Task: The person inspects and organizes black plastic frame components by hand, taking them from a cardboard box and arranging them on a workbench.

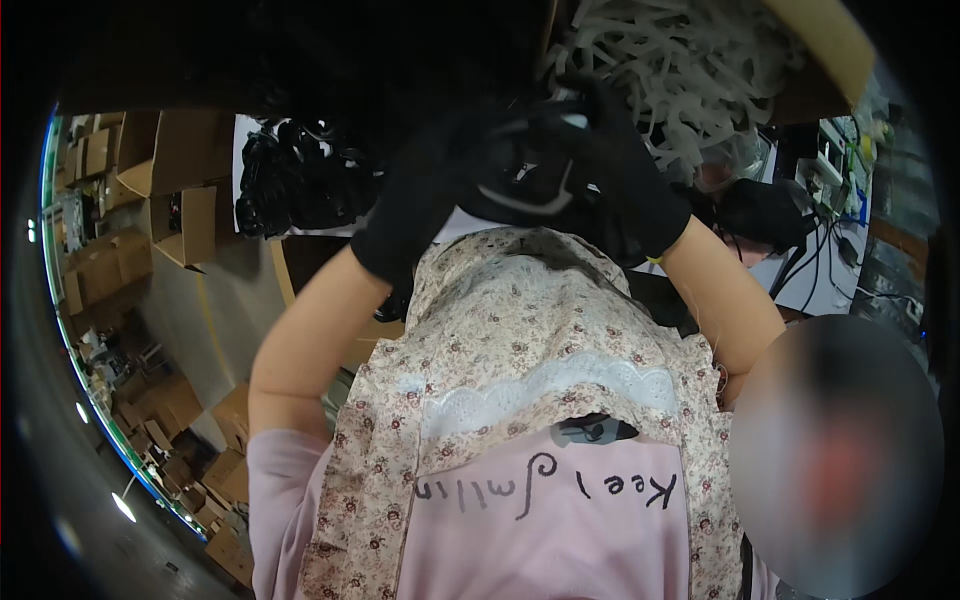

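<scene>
Both my hands are in black gloves and meet in front of my apron, at the upper middle of the view. Between them is a black curved piece (520, 200) with a pale, bent strip along it. My left hand (430, 185) closes on its left side, and my right hand (632, 165) grips the right side. Dark gloves against dark parts make single fingers hard to make out. Just past my right hand lies a heap of translucent whitish curved strips (690, 75). A pile of shiny black parts (300, 175) rests on the white table to the left.
A cardboard box edge (825, 40) rises at the upper right. Cables (820, 265) and a black object (765, 215) lie on the right of the table. Open cardboard boxes (185, 225) stand along the floor at left. Another person (840, 460), blurred, is close at my right.
</scene>
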The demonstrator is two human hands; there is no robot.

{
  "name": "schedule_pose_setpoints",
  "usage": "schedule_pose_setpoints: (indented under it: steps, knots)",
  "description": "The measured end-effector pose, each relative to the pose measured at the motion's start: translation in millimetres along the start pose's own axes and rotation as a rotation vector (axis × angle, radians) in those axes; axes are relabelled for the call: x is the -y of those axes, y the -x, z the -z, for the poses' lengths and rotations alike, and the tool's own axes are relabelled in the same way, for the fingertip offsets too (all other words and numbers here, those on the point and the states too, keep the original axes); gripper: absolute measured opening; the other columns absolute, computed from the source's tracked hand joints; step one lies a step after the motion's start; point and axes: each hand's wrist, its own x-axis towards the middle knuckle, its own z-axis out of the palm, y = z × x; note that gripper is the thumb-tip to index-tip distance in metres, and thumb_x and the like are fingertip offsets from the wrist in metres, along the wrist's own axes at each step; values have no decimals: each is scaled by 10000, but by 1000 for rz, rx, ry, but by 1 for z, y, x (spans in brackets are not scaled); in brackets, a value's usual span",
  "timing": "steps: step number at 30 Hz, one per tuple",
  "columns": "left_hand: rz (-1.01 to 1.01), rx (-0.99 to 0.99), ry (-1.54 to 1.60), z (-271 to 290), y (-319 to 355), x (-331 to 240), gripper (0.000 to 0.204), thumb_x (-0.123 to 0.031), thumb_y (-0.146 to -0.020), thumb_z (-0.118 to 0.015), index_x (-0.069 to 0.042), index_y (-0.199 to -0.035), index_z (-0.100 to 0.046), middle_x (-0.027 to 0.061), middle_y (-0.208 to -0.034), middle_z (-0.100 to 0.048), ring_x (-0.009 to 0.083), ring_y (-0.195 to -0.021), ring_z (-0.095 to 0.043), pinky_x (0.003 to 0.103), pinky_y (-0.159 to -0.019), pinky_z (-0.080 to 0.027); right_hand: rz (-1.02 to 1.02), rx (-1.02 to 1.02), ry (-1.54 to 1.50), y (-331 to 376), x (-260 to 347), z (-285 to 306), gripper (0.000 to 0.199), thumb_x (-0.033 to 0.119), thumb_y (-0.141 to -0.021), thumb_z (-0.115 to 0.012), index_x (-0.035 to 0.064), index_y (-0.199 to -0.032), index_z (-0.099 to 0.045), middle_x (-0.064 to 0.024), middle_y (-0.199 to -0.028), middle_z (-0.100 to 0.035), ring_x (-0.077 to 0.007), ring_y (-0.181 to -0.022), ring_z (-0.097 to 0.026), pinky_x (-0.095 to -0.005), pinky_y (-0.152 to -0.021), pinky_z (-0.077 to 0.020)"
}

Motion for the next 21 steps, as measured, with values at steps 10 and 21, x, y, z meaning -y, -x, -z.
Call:
schedule_pose_setpoints:
  steps: [10, 21]
  knots:
    - [548, 418, 815, 6, 43, 30, 437, -261, -1019, -473, -16, -1382, -460, 129, -1279, -588, 208, -1124, -615, 339, -971, -525, -216, 366, 90, 42, 34, -6, 547, 170, -760, -795, 36, -1217, -526, -88, -1067, -642, -152, -922, -639, -283, -736, -535]
    - [692, 346, 889, -8, 63, 23, 430, -238, -1036, -413, -9, -1399, -444, 125, -1247, -602, 193, -1091, -623, 320, -945, -528, -261, 319, 196, 52, 27, -12, 558, 191, -746, -794, 8, -1203, -532, -114, -938, -663, -159, -800, -654, -300, -664, -528]
